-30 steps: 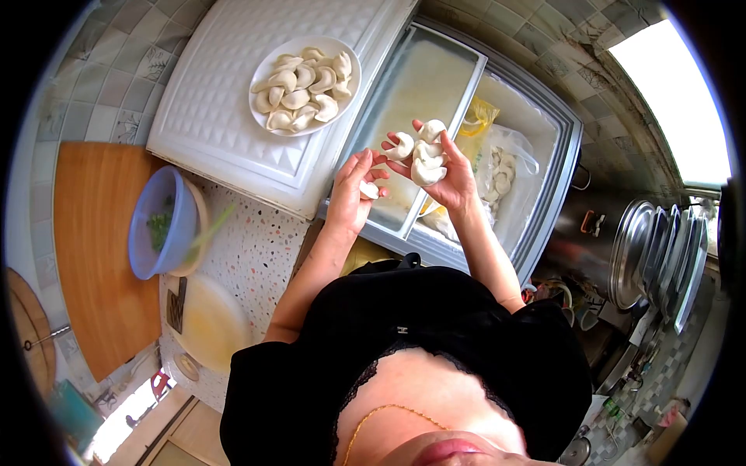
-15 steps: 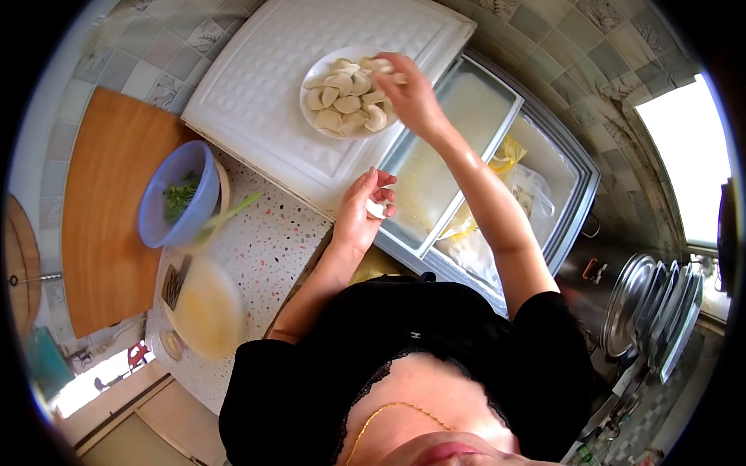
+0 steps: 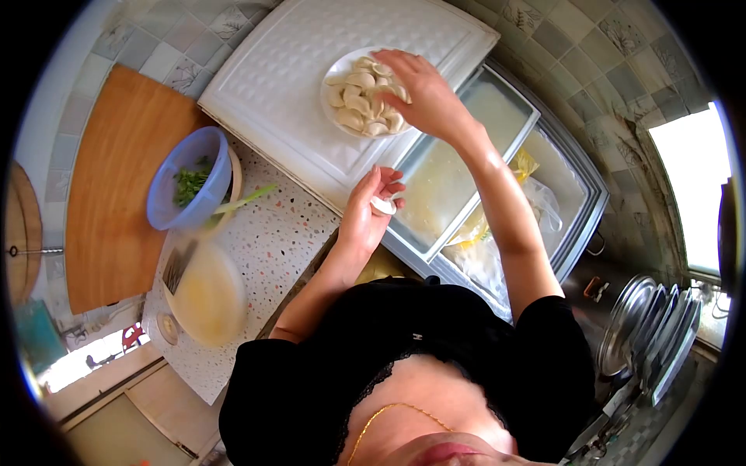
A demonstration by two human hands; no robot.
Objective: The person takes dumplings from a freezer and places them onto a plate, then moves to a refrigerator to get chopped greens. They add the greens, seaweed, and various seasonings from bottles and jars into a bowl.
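A white plate [image 3: 329,116] heaped with pale dumplings [image 3: 360,97] rests on the white ribbed freezer lid. My right hand [image 3: 423,93] reaches over the plate's right side, thumb and fingers spread around the dumplings there. Its fingertips are partly hidden, and I see nothing lifted in it. Lower down, in front of the freezer, my left hand [image 3: 367,210] is palm up with its fingers curled around a small white piece [image 3: 383,205] that looks like a dumpling.
The open freezer [image 3: 544,256] has a sliding glass panel [image 3: 439,194] and plastic bags [image 3: 536,198] inside. To the left are a blue bowl of greens [image 3: 186,179], a yellowish oval board [image 3: 206,291] and a wooden panel [image 3: 116,194]. Pots and lids [image 3: 625,322] stand at right.
The view has shifted slightly, so the plate and freezer appear farther right. My right hand stays over the plate, with its fingers spread wider. My left hand still holds the white piece.
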